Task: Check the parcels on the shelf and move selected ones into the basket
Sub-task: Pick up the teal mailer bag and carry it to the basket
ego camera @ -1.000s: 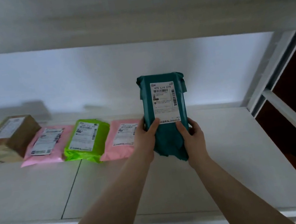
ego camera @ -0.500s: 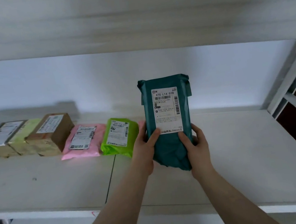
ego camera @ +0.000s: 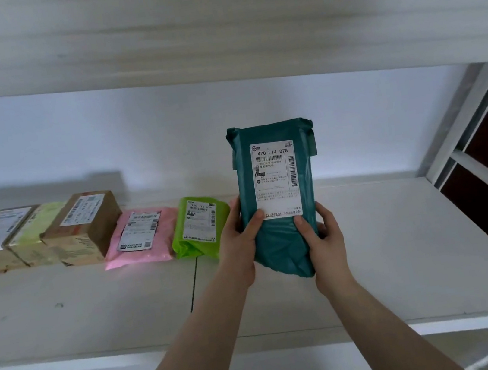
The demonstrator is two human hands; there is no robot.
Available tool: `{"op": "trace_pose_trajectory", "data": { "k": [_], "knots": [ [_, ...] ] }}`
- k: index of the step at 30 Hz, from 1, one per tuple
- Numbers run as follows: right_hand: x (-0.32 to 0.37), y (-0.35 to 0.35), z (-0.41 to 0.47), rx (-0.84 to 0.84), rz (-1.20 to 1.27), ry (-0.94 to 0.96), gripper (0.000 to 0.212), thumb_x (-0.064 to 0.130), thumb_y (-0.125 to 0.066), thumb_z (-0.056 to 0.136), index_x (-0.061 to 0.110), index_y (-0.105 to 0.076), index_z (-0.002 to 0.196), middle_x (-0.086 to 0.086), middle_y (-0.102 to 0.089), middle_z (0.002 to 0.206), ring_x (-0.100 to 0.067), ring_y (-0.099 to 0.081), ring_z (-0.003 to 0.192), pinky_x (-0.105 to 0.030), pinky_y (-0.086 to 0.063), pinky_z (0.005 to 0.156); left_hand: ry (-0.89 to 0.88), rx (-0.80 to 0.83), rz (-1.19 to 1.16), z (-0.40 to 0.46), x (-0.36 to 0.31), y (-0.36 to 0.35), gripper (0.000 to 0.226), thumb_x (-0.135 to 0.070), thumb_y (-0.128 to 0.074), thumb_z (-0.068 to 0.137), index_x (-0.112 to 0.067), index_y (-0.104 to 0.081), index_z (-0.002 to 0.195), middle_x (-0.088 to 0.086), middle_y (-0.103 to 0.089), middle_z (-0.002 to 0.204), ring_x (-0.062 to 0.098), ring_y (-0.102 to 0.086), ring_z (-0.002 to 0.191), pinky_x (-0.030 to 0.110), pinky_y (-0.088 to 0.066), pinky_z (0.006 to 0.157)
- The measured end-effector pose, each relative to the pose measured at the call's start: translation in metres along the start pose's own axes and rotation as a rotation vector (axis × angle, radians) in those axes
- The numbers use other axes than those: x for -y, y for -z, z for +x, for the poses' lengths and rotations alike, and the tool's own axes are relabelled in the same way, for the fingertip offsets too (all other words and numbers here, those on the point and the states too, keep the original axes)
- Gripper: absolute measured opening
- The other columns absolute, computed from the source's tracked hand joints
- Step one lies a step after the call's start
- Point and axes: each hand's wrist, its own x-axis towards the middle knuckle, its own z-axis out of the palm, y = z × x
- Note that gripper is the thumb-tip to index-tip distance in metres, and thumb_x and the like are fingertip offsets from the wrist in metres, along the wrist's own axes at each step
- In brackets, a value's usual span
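I hold a dark teal mailer parcel (ego camera: 283, 242) upright above the white shelf (ego camera: 403, 240), its white shipping label facing me. My left hand (ego camera: 238, 242) grips its lower left edge and my right hand (ego camera: 323, 236) grips its lower right edge. To the left, lying on the shelf, are a lime green mailer (ego camera: 200, 226), a pink mailer (ego camera: 141, 236) and a brown cardboard box (ego camera: 84, 227). A sliver of another pink parcel shows behind my left hand. No basket is in view.
More boxes (ego camera: 1, 240) line the shelf's far left. The shelf board above (ego camera: 213, 31) hangs low overhead, with a red-edged marking at its left. A white upright frame (ego camera: 456, 134) bounds the right side, dark space beyond it.
The view has swung left, bringing more boxes into sight at the left. The teal parcel stays upright in both hands, and the pink parcel behind it is now mostly hidden.
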Motion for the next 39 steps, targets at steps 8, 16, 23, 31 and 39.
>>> {"op": "trace_pose_trajectory", "data": {
  "k": [8,16,23,31,39],
  "knots": [
    [0.007,-0.013,-0.02,-0.115,0.115,-0.477,0.084,0.057,-0.063,0.086,0.021,-0.03,0.154,-0.007,-0.045,0.151,-0.03,-0.043,0.135,-0.044,-0.041,0.107,-0.116,-0.183,-0.049,-0.001,-0.007,-0.019,0.064,-0.019,-0.071,0.085,-0.036,-0.045,0.141,-0.01,-0.061,0.128,0.015,-0.06,0.115,0.041,-0.054,0.094],
    [0.013,0.04,-0.05,-0.21,0.582,-0.174,0.044,0.033,-0.053,0.099,0.024,-0.046,0.141,-0.008,-0.063,0.135,-0.03,-0.064,0.119,-0.051,-0.054,0.096,0.017,0.215,0.028,-0.035,0.024,-0.064,0.051,-0.017,-0.067,0.087,-0.028,-0.053,0.134,-0.006,-0.068,0.123,0.013,-0.066,0.109,0.028,-0.056,0.084],
    [0.01,0.148,-0.13,-0.53,0.683,-0.013,0.044,0.027,-0.052,0.1,0.03,-0.042,0.143,-0.006,-0.063,0.136,-0.027,-0.064,0.12,-0.049,-0.055,0.094,0.283,0.662,0.18,-0.103,0.089,-0.133,0.06,-0.028,-0.068,0.086,-0.039,-0.045,0.139,-0.01,-0.062,0.132,0.018,-0.061,0.118,0.044,-0.052,0.095],
    [0.004,0.283,-0.236,-0.826,0.782,0.042,0.044,0.027,-0.052,0.1,0.027,-0.038,0.142,-0.008,-0.06,0.135,-0.027,-0.066,0.116,-0.047,-0.058,0.087,0.599,0.977,0.343,-0.229,0.16,-0.206,0.061,-0.023,-0.058,0.095,-0.04,-0.031,0.146,-0.006,-0.062,0.131,0.015,-0.066,0.11,0.039,-0.057,0.087],
    [-0.023,0.459,-0.429,-1.042,0.678,-0.128,0.049,0.021,-0.067,0.092,0.016,-0.053,0.138,-0.009,-0.064,0.134,-0.03,-0.062,0.121,-0.051,-0.052,0.098,0.897,1.075,0.405,-0.428,0.28,-0.26,0.063,-0.013,-0.058,0.094,-0.03,-0.033,0.149,-0.005,-0.067,0.121,0.015,-0.068,0.105,0.035,-0.058,0.083]
  ]
}}
